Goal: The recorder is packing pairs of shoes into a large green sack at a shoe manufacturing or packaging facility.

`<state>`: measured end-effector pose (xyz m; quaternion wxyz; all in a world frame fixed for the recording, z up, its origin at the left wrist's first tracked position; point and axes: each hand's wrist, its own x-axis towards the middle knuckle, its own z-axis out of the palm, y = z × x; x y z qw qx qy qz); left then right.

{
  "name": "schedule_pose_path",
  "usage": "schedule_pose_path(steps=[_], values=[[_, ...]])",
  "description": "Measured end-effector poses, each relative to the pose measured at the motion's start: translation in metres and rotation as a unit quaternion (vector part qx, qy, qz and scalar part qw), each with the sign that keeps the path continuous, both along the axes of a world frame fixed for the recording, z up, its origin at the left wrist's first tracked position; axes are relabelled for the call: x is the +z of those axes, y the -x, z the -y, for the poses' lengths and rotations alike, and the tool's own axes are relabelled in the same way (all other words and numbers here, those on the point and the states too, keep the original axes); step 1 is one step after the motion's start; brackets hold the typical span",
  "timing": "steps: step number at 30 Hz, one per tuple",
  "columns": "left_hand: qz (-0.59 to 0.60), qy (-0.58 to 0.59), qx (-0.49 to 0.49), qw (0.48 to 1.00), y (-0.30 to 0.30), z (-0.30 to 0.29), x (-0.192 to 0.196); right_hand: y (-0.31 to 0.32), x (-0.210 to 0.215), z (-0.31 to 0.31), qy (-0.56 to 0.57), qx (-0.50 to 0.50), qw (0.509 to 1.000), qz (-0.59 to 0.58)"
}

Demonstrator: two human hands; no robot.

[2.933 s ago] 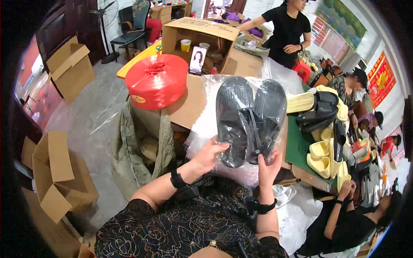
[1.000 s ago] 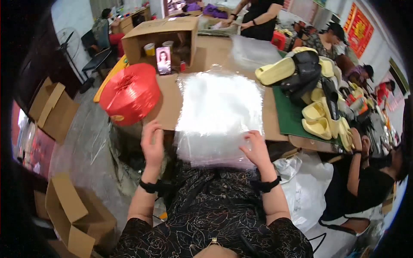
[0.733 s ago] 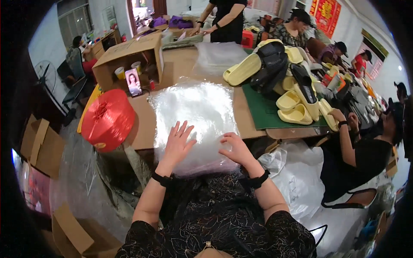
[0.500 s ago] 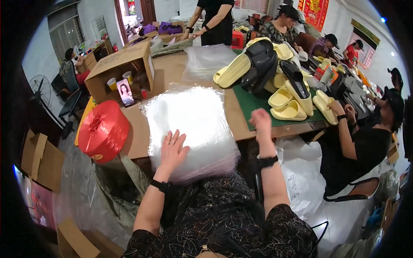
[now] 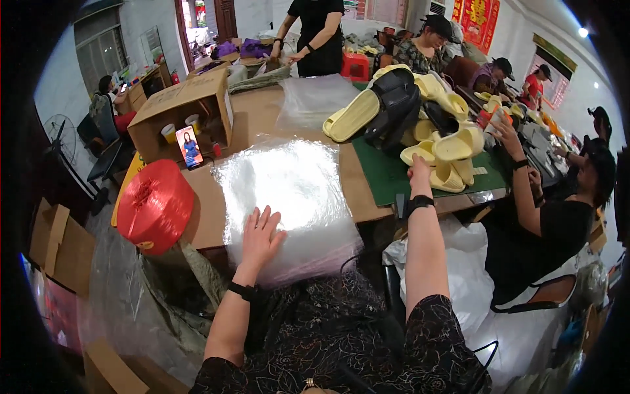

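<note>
My left hand (image 5: 261, 236) lies flat with fingers spread on a stack of clear plastic bags (image 5: 282, 177), which shines under the light at the table's front edge. Out to the right, my right hand (image 5: 419, 173) is closed on the near end of a pale yellow slipper (image 5: 420, 152). That slipper is at the front of a heap of yellow and black slippers on a green mat (image 5: 377, 174). Another yellow slipper (image 5: 459, 144) rests beside it, partly overlapping others. My right fingertips are partly hidden by the hand itself.
Left of the bags sit a big roll of red plastic twine (image 5: 156, 207), a lit phone (image 5: 189, 147) and an open cardboard box (image 5: 180, 108) with cups. More clear bags (image 5: 315, 98) lie farther back. At right, a seated co-worker's raised hand (image 5: 506, 134) is close to the slipper heap.
My right hand has reached forward and right to a yellow slipper. The co-worker at right has let go of a yellow slipper and raised a hand. My left hand stays on the bags.
</note>
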<state>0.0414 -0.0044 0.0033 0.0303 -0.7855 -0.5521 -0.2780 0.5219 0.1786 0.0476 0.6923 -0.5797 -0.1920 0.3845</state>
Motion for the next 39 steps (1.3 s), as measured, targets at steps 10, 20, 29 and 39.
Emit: schedule_pose_path(steps=[10,20,29,39], values=[[0.013,-0.002,-0.006,1.000,-0.001,0.004,0.006,0.140,0.023,0.080,-0.219,-0.005,0.976,0.005],[-0.005,0.007,0.005,1.000,-0.008,0.002,0.009,0.244,0.036,0.170,-0.209,0.338,0.907,0.142],[-0.001,0.022,0.020,1.000,-0.005,0.000,0.006,0.207,0.005,0.200,-0.133,0.349,0.867,0.329],[-0.014,0.013,0.015,1.000,-0.002,-0.001,0.007,0.185,0.008,0.183,-0.083,0.263,0.680,0.679]])
